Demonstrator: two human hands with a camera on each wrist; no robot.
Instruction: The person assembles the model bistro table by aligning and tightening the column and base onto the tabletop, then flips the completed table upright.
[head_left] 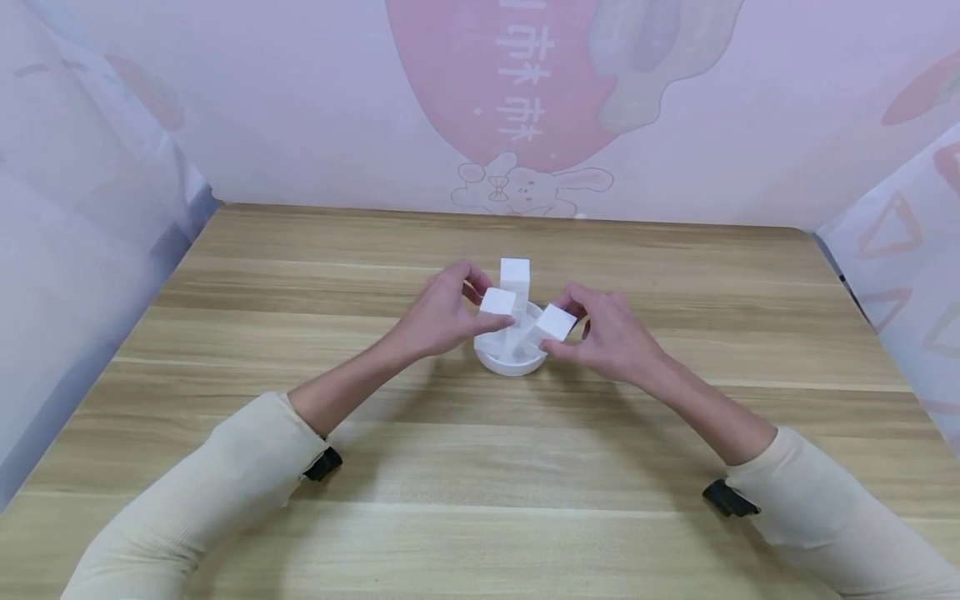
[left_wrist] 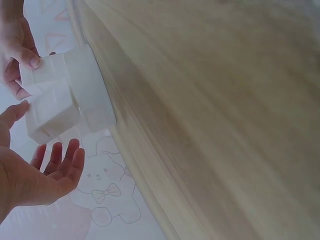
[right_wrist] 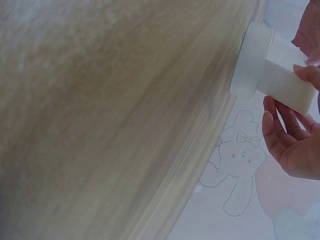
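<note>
A round white dish (head_left: 512,367) stands on the wooden table with three white rectangular blocks upright in it. My left hand (head_left: 441,315) holds the left block (head_left: 498,302) near its top, thumb in front and fingers behind. On the other side, my right hand (head_left: 613,335) pinches the right block (head_left: 556,323), which leans outward to the right. The rear block (head_left: 515,272) stands taller in view and no hand touches it. In the left wrist view the left block (left_wrist: 52,112) shows its side; the right wrist view shows the right block (right_wrist: 284,86). The blocks' lower ends are partly hidden.
The wood-grain table (head_left: 480,475) spreads around the dish on all sides. A pale pink printed backdrop (head_left: 300,117) with rabbit drawings rises behind the table's far edge, and printed sheets hang at the left and right. Black bands sit at both sleeves.
</note>
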